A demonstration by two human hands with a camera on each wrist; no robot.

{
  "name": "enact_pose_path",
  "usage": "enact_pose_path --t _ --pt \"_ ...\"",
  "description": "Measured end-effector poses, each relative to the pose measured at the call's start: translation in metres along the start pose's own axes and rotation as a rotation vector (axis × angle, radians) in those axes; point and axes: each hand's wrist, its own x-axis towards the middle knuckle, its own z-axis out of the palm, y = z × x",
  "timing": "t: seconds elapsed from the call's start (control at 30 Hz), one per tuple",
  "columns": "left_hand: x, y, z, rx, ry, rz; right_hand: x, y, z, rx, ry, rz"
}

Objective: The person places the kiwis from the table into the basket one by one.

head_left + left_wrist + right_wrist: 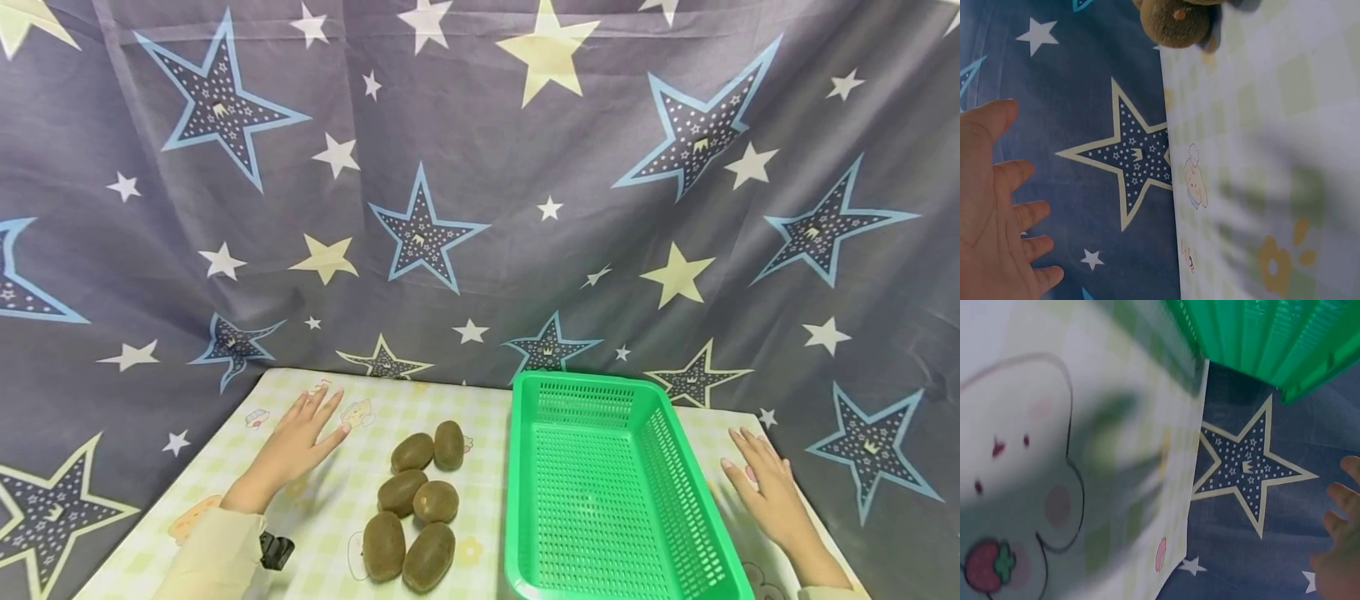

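Several brown kiwis (401, 492) lie in a loose cluster near the middle of the table. To their right stands a green plastic basket (592, 500) with perforated walls and a bare bottom. My left hand (294, 442) hovers over the table left of the kiwis, fingers spread and holding nothing. On the basket's other side, my right hand (768, 487) is also held out with its fingers extended and nothing in it. In the left wrist view, part of a kiwi (1174, 24) shows at the top, well apart from the left hand (1004, 212).
The table wears a pale green checked cloth (330, 500) printed with cartoon figures. Behind it hangs a dark curtain (480, 125) with stars, meeting the table's back edge. A black wrist strap piece (276, 551) sits by the left sleeve (213, 558).
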Motion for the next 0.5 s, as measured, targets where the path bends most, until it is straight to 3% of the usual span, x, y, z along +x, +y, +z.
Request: enact_pose_path --t 0.27,0.5 --pt "-0.013 0.009 0.003 -0.029 0.006 0.003 -0.005 -0.013 0.010 0.109 -0.030 0.044" --pt "-0.018 0.015 0.015 -0.066 0.002 0.002 -0.003 -0.017 0.012 0.199 -0.023 0.062"
